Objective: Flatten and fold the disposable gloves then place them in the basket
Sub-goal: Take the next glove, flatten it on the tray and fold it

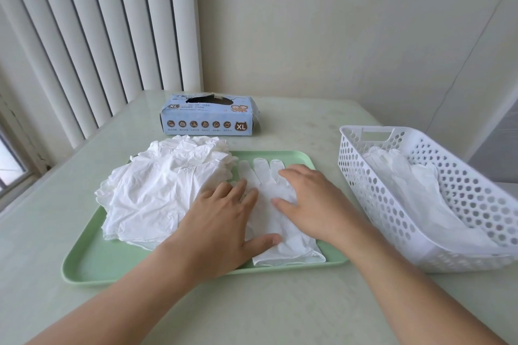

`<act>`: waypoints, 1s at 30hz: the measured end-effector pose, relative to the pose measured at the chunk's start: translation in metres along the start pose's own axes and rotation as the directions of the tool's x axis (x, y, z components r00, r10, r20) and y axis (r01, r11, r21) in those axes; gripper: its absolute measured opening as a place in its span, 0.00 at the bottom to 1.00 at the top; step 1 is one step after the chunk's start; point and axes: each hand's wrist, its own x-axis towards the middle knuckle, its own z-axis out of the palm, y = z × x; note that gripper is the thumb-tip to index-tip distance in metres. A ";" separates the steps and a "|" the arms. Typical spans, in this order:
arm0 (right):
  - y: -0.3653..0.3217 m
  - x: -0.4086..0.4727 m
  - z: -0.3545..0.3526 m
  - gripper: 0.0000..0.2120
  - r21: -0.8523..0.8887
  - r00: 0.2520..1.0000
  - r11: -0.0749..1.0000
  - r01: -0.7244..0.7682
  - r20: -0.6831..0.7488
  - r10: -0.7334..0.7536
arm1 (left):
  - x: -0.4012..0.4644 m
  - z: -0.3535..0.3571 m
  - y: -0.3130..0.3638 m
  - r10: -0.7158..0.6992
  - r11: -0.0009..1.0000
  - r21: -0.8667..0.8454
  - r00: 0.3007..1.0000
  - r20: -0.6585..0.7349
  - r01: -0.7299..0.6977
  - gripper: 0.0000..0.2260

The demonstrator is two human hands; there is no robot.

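Note:
A white disposable glove (283,244) lies flat on the right half of the green tray (92,269), fingers pointing away from me. My left hand (224,221) presses on its left side with straight fingers, thumb spread toward the cuff. My right hand (311,199) lies flat on its palm area, fingers pointing left. A rumpled heap of white gloves (165,187) covers the tray's left half. The white perforated basket (372,199) stands to the right of the tray with flattened gloves (420,190) inside.
A light blue glove box (207,120) marked XL sits behind the tray on the pale table (280,311). Vertical blinds (84,36) hang at the back left, and a wall runs along the back and right.

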 end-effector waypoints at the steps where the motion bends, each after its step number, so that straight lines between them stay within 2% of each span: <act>1: 0.003 -0.001 -0.002 0.23 0.021 0.997 0.999 -0.042 -0.068 0.044 | 0.001 -0.001 0.001 0.007 1.000 -0.014 1.000 -0.026 -0.007 0.41; 4: 0.015 0.000 -0.003 0.13 0.072 0.972 0.984 -0.161 -0.161 0.171 | 0.003 -0.010 0.005 0.023 0.999 -0.032 0.997 -0.075 -0.026 0.35; 6: 0.020 0.003 -0.002 0.11 0.131 0.959 0.966 -0.223 -0.146 0.242 | 0.004 -0.015 0.009 0.017 0.999 -0.031 1.000 -0.008 -0.018 0.31; 7: 0.021 0.004 -0.002 0.14 0.146 0.954 0.959 -0.242 -0.146 0.262 | 0.004 -0.015 0.010 0.015 0.999 -0.033 0.999 0.031 -0.014 0.30; 10: 0.020 0.008 0.002 0.17 0.093 0.949 0.961 -0.260 -0.159 0.272 | 0.003 -0.011 0.010 0.000 0.997 -0.073 0.998 0.070 0.005 0.34; 12: 0.018 0.012 0.004 0.15 0.018 0.950 0.964 -0.265 -0.165 0.264 | 0.004 -0.009 0.009 0.006 0.994 -0.113 0.997 0.082 0.004 0.37; 14: 0.019 0.015 0.006 0.12 0.012 0.946 0.959 -0.284 -0.159 0.282 | 0.005 -0.007 0.008 0.010 0.990 -0.144 0.995 0.094 0.003 0.38; 18: 0.022 0.016 0.008 0.11 -0.008 0.935 0.950 -0.311 -0.182 0.305 | 0.004 -0.009 0.009 0.039 0.984 -0.176 0.994 0.105 -0.020 0.34; 20: 0.019 0.012 0.007 0.14 -0.013 0.937 0.957 -0.289 -0.210 0.280 | 0.004 -0.020 0.005 0.059 0.964 -0.261 0.998 0.010 -0.055 0.29; 22: 0.015 0.008 0.002 0.16 0.043 0.933 0.975 -0.219 -0.282 0.223 | 0.007 -0.036 -0.012 -0.008 0.934 -0.350 0.973 -0.232 -0.076 0.22; 24: 0.000 0.002 -0.004 0.12 0.138 0.929 0.990 -0.031 -0.361 0.080 | 0.007 -0.052 -0.048 -0.170 0.912 -0.410 0.880 -0.444 -0.031 0.14; 25: -0.011 -0.003 -0.006 0.08 0.193 0.922 0.977 0.088 -0.387 -0.007 | 0.007 -0.055 -0.070 -0.235 0.909 -0.417 0.845 -0.480 0.016 0.11; 27: -0.043 -0.014 -0.003 0.06 0.293 0.904 0.906 0.304 -0.390 -0.177 | 0.003 -0.053 -0.112 -0.323 0.908 -0.387 0.858 -0.398 0.162 0.10; 30: -0.089 -0.023 0.003 0.14 0.323 0.879 0.827 0.461 -0.294 -0.375 | -0.006 -0.027 -0.143 -0.380 0.872 -0.392 0.910 -0.165 0.293 0.11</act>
